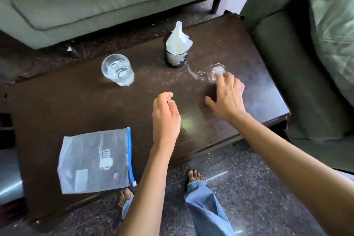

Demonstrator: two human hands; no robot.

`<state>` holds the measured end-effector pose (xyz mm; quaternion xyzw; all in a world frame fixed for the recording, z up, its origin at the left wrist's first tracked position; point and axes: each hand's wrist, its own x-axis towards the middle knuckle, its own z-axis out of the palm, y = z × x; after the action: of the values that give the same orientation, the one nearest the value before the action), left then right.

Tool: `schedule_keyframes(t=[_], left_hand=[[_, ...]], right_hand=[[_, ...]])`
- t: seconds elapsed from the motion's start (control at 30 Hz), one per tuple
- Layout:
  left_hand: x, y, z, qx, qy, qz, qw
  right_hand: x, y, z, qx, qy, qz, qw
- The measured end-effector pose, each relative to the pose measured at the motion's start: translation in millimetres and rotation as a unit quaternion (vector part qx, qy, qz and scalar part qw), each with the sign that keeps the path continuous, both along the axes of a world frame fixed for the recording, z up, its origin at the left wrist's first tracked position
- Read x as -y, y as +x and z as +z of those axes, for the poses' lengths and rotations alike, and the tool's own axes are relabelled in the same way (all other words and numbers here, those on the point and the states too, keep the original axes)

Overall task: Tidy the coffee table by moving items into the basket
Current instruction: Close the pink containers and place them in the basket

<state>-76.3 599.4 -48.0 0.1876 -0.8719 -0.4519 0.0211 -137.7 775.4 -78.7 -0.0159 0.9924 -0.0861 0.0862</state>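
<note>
We judge that the step in hand is picking up the clear glass [214, 73] that lies on its side at the right of centre of the frame, on the dark bench [76, 105], just beside the tissue holder [177, 51]. The right hand [227, 97] is spread and released, and its fingertips are at the near side of the glass. We cannot tell whether they touch it, but nothing is grasped yet. The left hand [165, 115] hangs over the middle of the bench, loosely curled and holding nothing.

To do it well, we would put the fingers round the body of the glass, not the rim, and close them before lifting. A round glass on its side can roll away from a push. The free hand could stop it from the left.

The glass is fully transparent and hard to see against the dusty wood. Only a thin arc on its left and a bright round end under the fingers show its shape, and it seems empty.

The basket is not in view, so we must look for it before carrying anything. A tumbler of water [117, 70] and a zip bag [95, 161] wait on the bench too.
</note>
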Motion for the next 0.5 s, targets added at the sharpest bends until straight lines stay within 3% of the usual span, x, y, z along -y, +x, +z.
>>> schedule_keyframes(t=[0.13, 0.23, 0.5], left_hand=[[-22, -1, -5, 0.017, -0.006, -0.017, 1.000], [-30, 0, -8, 0.026, -0.009, -0.028, 0.999], [-10, 10, -8, 0.040, -0.015, -0.022, 0.999]], right_hand=[[-28, 5, -18, 0.046, 0.016, -0.171, 0.984], [-32, 6, -30, 0.092, -0.037, -0.249, 0.964], [-11, 4, -26, 0.085, -0.137, -0.285, 0.945]])
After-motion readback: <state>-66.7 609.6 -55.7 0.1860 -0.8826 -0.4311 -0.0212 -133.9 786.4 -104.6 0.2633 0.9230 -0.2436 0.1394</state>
